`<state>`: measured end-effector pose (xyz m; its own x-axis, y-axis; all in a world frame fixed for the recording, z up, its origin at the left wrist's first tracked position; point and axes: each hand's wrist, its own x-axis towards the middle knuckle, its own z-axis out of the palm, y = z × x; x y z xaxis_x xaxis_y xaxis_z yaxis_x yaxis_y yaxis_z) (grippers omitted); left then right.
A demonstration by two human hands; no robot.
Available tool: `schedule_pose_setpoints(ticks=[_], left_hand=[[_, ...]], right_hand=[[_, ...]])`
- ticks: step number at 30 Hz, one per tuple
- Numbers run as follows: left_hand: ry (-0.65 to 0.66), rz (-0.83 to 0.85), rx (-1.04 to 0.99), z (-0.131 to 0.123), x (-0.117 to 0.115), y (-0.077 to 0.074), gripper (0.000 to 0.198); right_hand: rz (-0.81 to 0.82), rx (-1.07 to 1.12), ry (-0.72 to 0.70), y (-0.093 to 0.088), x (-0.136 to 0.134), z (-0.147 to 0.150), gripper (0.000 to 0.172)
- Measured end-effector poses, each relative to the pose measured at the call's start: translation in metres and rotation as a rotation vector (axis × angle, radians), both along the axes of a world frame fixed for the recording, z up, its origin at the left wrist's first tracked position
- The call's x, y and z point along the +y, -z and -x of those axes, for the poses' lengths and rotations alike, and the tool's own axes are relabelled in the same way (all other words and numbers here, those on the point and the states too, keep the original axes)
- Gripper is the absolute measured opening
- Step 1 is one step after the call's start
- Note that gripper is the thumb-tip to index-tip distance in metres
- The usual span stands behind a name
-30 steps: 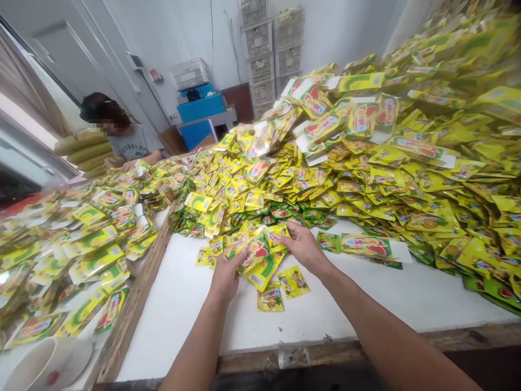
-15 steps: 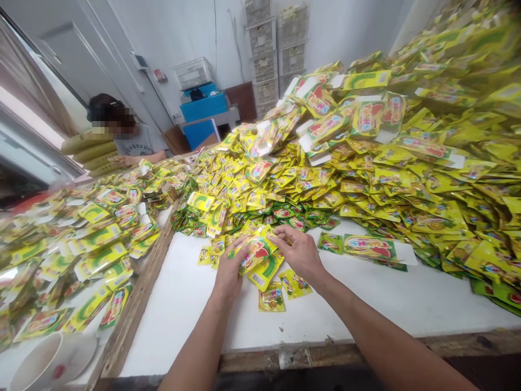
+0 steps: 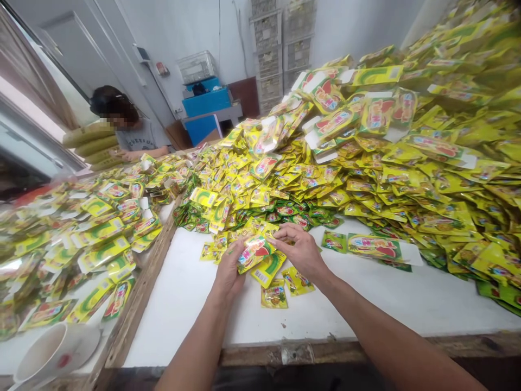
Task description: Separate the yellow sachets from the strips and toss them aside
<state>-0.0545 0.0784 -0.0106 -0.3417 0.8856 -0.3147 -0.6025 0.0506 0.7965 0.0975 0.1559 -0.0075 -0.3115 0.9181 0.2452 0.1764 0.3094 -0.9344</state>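
Observation:
Between both hands, over the white tabletop, is a small yellow and green printed carton [image 3: 255, 253]. My left hand [image 3: 228, 273] grips its left end, thumb along the printed face. At the opposite end, the fingers of my right hand [image 3: 300, 251] are pinched at the edge; the exact contact is partly hidden. Just under it shows another yellow carton [image 3: 268, 270] with a green curve; I cannot tell whether it is held too. Closer to me lie two yellow sachets, one to the left [image 3: 274, 294] and one to the right [image 3: 298, 281].
Yellow sachets [image 3: 301, 182] and flat cartons [image 3: 376, 114] form a high heap behind and right. One carton [image 3: 380, 248] lies right of my hands. A wooden strip [image 3: 142, 285] divides off more cartons [image 3: 101, 252] and a white cup [image 3: 44, 353]. Another person [image 3: 140, 136] sits back left.
The held carton has turned slightly, its printed face now looking narrower and flatter. My right fingers remain at its right end. The whole view has shifted a little.

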Motion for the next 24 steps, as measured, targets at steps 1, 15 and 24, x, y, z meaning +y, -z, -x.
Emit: schedule_pose_setpoints(ticks=[1, 15, 24], left_hand=[[0.008, -0.009, 0.013, 0.001, 0.000, 0.000, 0.041], [-0.013, 0.000, 0.039, -0.006, 0.003, 0.003, 0.039], [0.140, 0.088, 0.517, 0.008, -0.007, -0.011, 0.047]], right_hand=[[0.017, 0.007, -0.006, 0.000, 0.001, 0.000, 0.016], [0.138, -0.023, -0.347, -0.010, -0.011, 0.002, 0.029], [0.378, 0.061, -0.377, -0.009, -0.014, 0.005, 0.025]])
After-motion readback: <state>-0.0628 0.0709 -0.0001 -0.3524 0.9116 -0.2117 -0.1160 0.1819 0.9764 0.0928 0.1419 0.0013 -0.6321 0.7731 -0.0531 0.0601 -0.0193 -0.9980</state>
